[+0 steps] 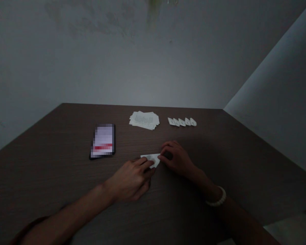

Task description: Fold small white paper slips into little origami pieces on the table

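A small white sheet of paper (155, 157), partly folded to a slanted edge, lies flat on the dark wooden table between my hands. My left hand (133, 178) comes from the lower left, its bent fingers pressed on the paper and covering its left and near parts. At the paper's right corner, my right hand (177, 157) pinches the edge between thumb and fingertips. Beyond the hands, a loose stack of printed paper sheets (144, 119) rests near the table's back. To its right, several small folded paper pieces (182, 122) overlap in a row.
A phone or small tablet (102, 140) with a blurred, lit screen lies left of my hands. The wooden table (53, 143) ends against a stained grey wall (142, 68) at the back. Another wall (283, 85) slants along the right. A pale beaded bracelet (217, 200) circles my right wrist.
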`<act>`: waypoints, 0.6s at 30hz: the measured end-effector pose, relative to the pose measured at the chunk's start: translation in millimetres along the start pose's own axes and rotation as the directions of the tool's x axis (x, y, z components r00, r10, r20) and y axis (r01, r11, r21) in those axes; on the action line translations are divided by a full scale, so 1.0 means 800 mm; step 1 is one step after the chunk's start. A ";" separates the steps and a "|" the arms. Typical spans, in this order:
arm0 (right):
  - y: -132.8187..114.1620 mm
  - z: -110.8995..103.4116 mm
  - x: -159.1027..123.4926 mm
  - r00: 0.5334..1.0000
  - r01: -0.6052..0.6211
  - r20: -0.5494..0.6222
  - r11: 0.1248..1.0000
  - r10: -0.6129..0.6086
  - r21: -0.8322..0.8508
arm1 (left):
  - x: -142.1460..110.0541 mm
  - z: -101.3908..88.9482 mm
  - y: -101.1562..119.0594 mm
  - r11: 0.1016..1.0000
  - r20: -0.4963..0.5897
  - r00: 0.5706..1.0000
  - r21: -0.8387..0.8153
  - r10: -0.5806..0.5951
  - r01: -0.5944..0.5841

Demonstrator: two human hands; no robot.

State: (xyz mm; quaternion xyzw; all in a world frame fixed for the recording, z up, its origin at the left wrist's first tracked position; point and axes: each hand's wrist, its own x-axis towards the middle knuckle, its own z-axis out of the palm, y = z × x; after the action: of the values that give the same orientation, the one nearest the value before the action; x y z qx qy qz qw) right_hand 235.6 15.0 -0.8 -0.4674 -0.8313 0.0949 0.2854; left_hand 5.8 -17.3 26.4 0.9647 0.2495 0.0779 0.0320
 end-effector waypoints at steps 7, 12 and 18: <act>0.003 -0.008 -0.001 0.995 0.092 -0.022 0.995 -0.093 -0.043 | -0.001 0.003 -0.002 1.000 -0.009 1.000 -0.012 -0.007 0.007; -0.013 -0.026 -0.007 0.961 0.260 0.123 0.960 -0.247 -0.101 | 0.000 0.002 -0.004 0.999 -0.012 1.000 -0.048 -0.011 0.011; -0.024 -0.038 -0.017 0.912 0.350 0.269 0.930 -0.310 -0.113 | 0.000 0.002 -0.008 0.997 -0.044 0.999 -0.078 -0.005 0.002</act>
State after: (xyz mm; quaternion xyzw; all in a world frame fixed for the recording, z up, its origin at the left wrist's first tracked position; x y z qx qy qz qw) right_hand 244.3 -10.1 26.9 -0.3254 -0.9323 0.0362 0.1538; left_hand 3.3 -11.4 23.8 0.9603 0.2486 0.1088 0.0640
